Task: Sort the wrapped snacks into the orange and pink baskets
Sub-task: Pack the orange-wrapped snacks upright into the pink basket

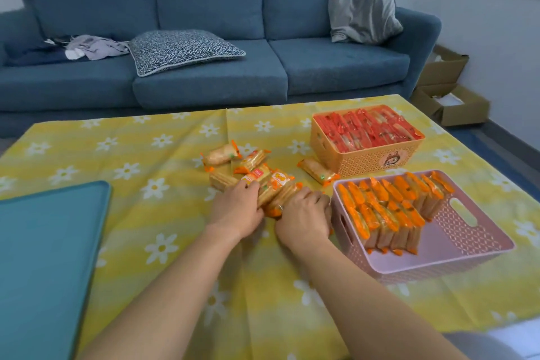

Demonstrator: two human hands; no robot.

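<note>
Several orange-wrapped snacks (251, 166) lie loose in the middle of the table. My left hand (238, 207) and my right hand (305, 213) press from both sides on a small bunch of these packs (277, 188), gripping them together. One more orange pack (318, 174) lies apart, just in front of the orange basket (365, 162). That basket, at the back right, is packed with red-wrapped snacks (365, 128). The pink basket (455, 245) stands nearer, right of my right hand, with orange-wrapped packs (391, 207) standing on edge in its left and back parts.
A yellow cloth with white daisies (146, 155) covers the table. A teal tray (43, 257) lies at the left front. Behind the table stands a blue sofa (204, 67) with cushions. Open cardboard boxes (450, 102) sit on the floor at the right.
</note>
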